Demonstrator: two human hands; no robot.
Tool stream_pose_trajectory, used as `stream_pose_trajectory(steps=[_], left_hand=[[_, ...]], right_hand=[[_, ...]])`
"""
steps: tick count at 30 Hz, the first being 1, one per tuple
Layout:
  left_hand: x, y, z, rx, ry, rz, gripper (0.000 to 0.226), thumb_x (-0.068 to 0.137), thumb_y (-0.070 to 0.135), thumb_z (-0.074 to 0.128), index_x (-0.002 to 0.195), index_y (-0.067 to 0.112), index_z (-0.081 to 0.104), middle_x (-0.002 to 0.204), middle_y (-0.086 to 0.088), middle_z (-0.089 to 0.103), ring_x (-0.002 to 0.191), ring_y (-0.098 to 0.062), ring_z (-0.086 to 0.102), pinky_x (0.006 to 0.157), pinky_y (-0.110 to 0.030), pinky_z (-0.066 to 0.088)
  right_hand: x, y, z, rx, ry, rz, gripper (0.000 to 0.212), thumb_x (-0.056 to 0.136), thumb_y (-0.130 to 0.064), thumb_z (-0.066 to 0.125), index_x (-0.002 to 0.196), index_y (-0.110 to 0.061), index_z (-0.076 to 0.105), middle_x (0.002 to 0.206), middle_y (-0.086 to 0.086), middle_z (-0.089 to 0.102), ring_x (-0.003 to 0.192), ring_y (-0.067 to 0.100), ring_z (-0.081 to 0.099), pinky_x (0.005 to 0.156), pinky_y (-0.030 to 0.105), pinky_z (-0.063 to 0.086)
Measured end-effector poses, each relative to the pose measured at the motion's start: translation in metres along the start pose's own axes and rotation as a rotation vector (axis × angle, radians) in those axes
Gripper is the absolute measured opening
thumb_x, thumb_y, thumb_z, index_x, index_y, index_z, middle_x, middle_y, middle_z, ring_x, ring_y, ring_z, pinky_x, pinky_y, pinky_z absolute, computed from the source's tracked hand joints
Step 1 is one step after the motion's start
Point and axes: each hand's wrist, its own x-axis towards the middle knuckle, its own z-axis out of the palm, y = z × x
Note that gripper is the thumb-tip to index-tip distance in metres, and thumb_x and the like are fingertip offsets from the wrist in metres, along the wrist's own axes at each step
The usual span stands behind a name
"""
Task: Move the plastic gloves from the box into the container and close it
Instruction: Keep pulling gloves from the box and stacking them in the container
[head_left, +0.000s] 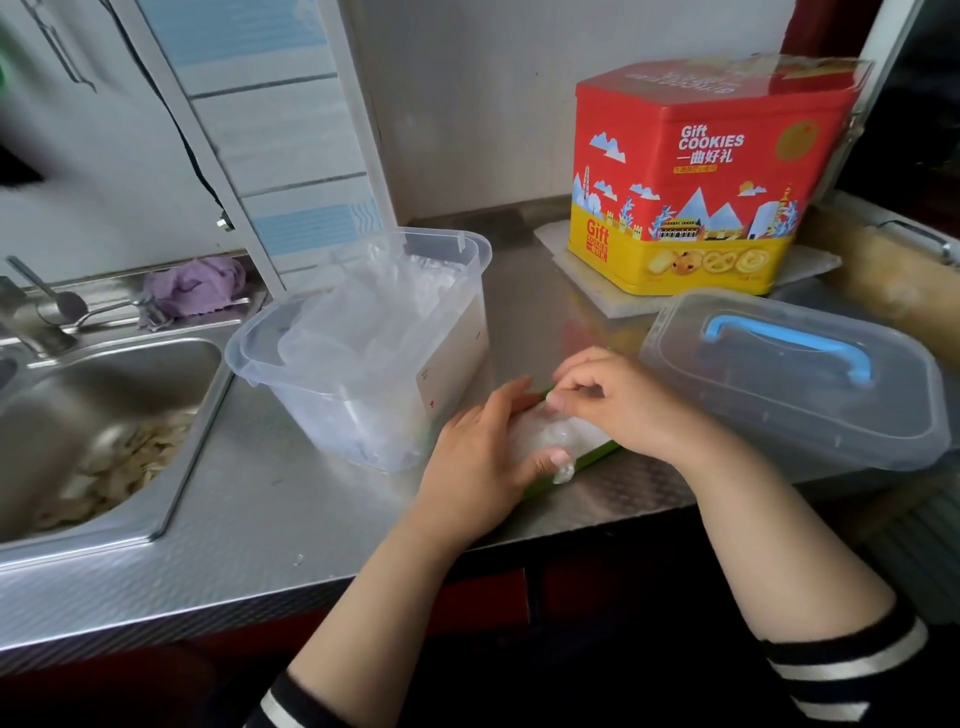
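A clear plastic container (457, 249) stands open on the steel counter, holding a heap of thin plastic gloves (363, 317). Its clear lid (779, 410) with a blue handle lies to the right. Between them a flat green box (597, 453) lies mostly hidden under both hands. My left hand (483, 452) holds the box's left side, thumb on a wad of clear gloves (540, 434) bulging from it. My right hand (618, 400) pinches the gloves at the top of the wad.
A red and yellow cookie tin (701, 182) stands at the back on a white mat. A steel sink (104, 415) with food scraps lies at left, with a tap and a purple cloth (197, 286) behind it. The counter's front edge runs just below my hands.
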Motion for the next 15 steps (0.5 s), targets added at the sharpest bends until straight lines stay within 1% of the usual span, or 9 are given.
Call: stream_pose_trajectory(steps=[2,3,4,6,8,9,11,13,15], left_hand=[[-0.001,0.000,0.000,0.054,0.052,0.018,0.048,0.091,0.051,0.049,0.132,0.026,0.052,0.117,0.012,0.065,0.102,-0.017,0.060,0.091,-0.036,0.046],[0.000,0.000,0.000,0.081,0.071,0.029,0.038,0.092,0.042,0.053,0.127,0.028,0.057,0.110,0.011,0.066,0.098,-0.017,0.061,0.087,-0.035,0.047],[0.001,0.001,0.000,0.092,0.086,0.033,0.031,0.092,0.034,0.057,0.121,0.028,0.063,0.107,0.010,0.067,0.096,-0.017,0.061,0.085,-0.033,0.048],[0.006,0.006,-0.001,0.082,0.105,0.006,0.020,0.090,0.030,0.064,0.109,0.026,0.070,0.106,0.008,0.067,0.094,-0.016,0.063,0.080,-0.031,0.050],[0.011,0.013,-0.001,0.100,0.114,-0.032,0.013,0.088,0.031,0.067,0.098,0.025,0.074,0.101,0.006,0.067,0.090,-0.017,0.063,0.074,-0.033,0.051],[0.013,0.014,-0.001,0.138,0.120,-0.037,0.011,0.087,0.030,0.069,0.092,0.023,0.075,0.097,0.005,0.066,0.088,-0.020,0.062,0.071,-0.035,0.051],[0.017,0.016,0.003,0.228,0.129,-0.025,0.010,0.084,0.027,0.071,0.085,0.018,0.074,0.092,0.001,0.063,0.086,-0.025,0.059,0.066,-0.038,0.051],[0.019,0.016,0.007,0.288,0.159,0.006,0.010,0.083,0.025,0.069,0.081,0.015,0.071,0.089,-0.002,0.061,0.083,-0.029,0.057,0.061,-0.041,0.051],[0.020,0.018,0.009,0.310,0.199,0.030,0.009,0.085,0.021,0.059,0.083,0.014,0.064,0.087,-0.004,0.058,0.080,-0.031,0.055,0.060,-0.043,0.050]], right_hand=[[-0.002,0.001,-0.001,0.094,0.027,-0.010,0.014,0.093,-0.022,0.062,0.082,-0.025,0.070,0.102,-0.018,0.057,0.100,0.002,0.056,0.096,0.023,0.040],[-0.004,0.003,-0.001,0.129,0.052,-0.017,0.018,0.095,-0.020,0.059,0.082,-0.028,0.069,0.102,-0.016,0.059,0.101,0.001,0.056,0.096,0.022,0.041],[-0.007,0.006,0.001,0.162,0.083,-0.029,0.020,0.096,-0.019,0.057,0.083,-0.030,0.068,0.103,-0.014,0.060,0.101,0.000,0.057,0.095,0.022,0.041],[-0.010,0.014,0.008,0.186,0.189,-0.072,0.018,0.096,-0.020,0.056,0.087,-0.029,0.068,0.103,-0.009,0.063,0.102,0.004,0.059,0.094,0.026,0.044],[-0.014,0.022,0.018,0.163,0.322,-0.122,0.018,0.094,-0.030,0.054,0.088,-0.023,0.069,0.100,-0.009,0.065,0.101,0.009,0.060,0.093,0.032,0.048],[-0.014,0.024,0.021,0.140,0.366,-0.149,0.025,0.091,-0.036,0.051,0.088,-0.019,0.070,0.097,-0.010,0.066,0.099,0.011,0.061,0.092,0.035,0.049],[-0.013,0.026,0.025,0.114,0.403,-0.173,0.035,0.090,-0.041,0.048,0.089,-0.014,0.070,0.095,-0.010,0.066,0.097,0.014,0.062,0.088,0.040,0.050],[-0.013,0.027,0.025,0.142,0.408,-0.149,0.034,0.090,-0.042,0.046,0.090,-0.017,0.069,0.095,-0.011,0.067,0.095,0.014,0.062,0.086,0.041,0.051],[-0.014,0.029,0.024,0.172,0.406,-0.115,0.027,0.092,-0.041,0.046,0.091,-0.026,0.068,0.094,-0.015,0.067,0.093,0.010,0.062,0.085,0.035,0.050]])
